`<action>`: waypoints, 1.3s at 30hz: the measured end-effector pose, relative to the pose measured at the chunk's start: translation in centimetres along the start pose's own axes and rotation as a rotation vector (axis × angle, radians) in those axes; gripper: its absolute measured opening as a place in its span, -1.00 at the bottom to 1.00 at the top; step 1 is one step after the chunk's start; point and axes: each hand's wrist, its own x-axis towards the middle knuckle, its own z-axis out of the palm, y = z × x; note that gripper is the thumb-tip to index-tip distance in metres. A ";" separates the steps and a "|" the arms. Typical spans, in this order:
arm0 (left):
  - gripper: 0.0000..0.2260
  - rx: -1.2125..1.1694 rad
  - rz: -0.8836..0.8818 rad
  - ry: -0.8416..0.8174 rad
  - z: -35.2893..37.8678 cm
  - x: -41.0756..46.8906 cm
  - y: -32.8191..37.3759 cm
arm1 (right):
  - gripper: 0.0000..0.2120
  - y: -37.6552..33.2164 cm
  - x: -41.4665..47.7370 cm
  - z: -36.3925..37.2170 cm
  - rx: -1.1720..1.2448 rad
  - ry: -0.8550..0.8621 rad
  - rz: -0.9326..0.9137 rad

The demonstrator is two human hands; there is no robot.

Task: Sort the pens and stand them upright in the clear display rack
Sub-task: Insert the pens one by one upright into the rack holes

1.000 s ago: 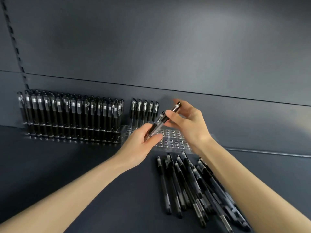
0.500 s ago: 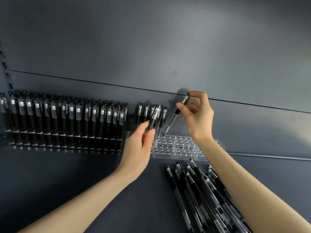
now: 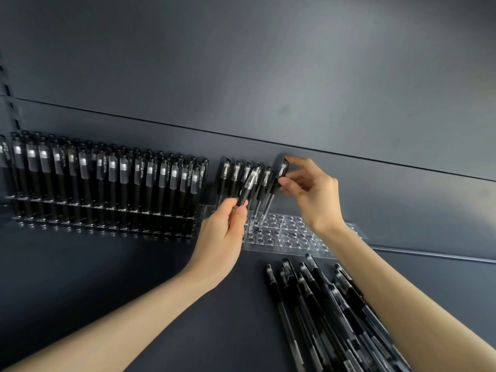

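Pen [image 3: 271, 193] pinched in my right hand [image 3: 314, 191] wants its tip steered plumb into the rack [image 3: 295, 233], my left hand [image 3: 222, 237] gripping a second pen [image 3: 248, 185].

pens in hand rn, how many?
2. Tilted pen in left hand, before the standing row; near-upright pen in right hand, tip at the clear rack. No others visible.

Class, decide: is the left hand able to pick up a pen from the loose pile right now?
Probably not: the left hand is full, gripping a pen, though the pile lies close by.
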 end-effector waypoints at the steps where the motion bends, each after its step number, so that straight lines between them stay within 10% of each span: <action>1: -0.78 0.005 -0.004 -0.003 0.1 0.0 0.0 | -0.70 0.0 0.1 -0.1 -0.005 -0.012 -0.005; 20: -0.83 -0.024 -0.035 -0.032 0.4 -0.4 0.1 | -0.67 -0.2 -1.0 0.2 -0.167 -0.026 0.000; 25: -0.81 0.030 -0.012 -0.062 0.8 -0.7 0.3 | -0.94 -1.7 -2.6 -0.3 0.051 0.079 0.056; 32: -0.94 -0.054 -0.052 -0.175 1.7 -1.6 1.2 | -0.80 -2.6 -3.8 -0.5 0.256 -0.121 0.187; 39: -0.79 0.604 0.341 -0.102 0.7 -1.7 0.3 | -0.76 -2.3 -1.9 -2.3 0.097 0.118 0.074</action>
